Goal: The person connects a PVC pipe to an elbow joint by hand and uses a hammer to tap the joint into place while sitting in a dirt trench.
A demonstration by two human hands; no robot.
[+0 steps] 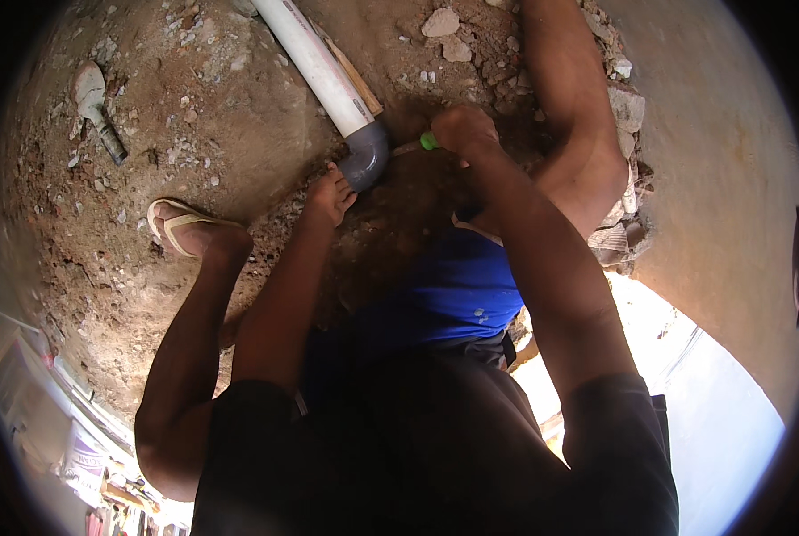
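A white plastic pipe [314, 58] runs down from the top and ends in a dark grey pipe elbow [367, 154]. At the elbow's lower end my left hand [331, 194] is closed on its rim, the fingertips partly hidden. My right hand [466, 132], to the right of the elbow, is wrapped round a green-handled tool [429, 140]. A thin, pale shaft reaches from the handle toward the elbow; its exact kind does not show. Shadowed soil lies beneath both hands.
A trowel [90, 92] caked with dirt lies at the upper left. Alongside the pipe rests a wooden strip [356, 80]. Broken stones [627, 109] line the wall [712, 152] on the right. My sandalled foot [188, 229] stands on the rubble at left.
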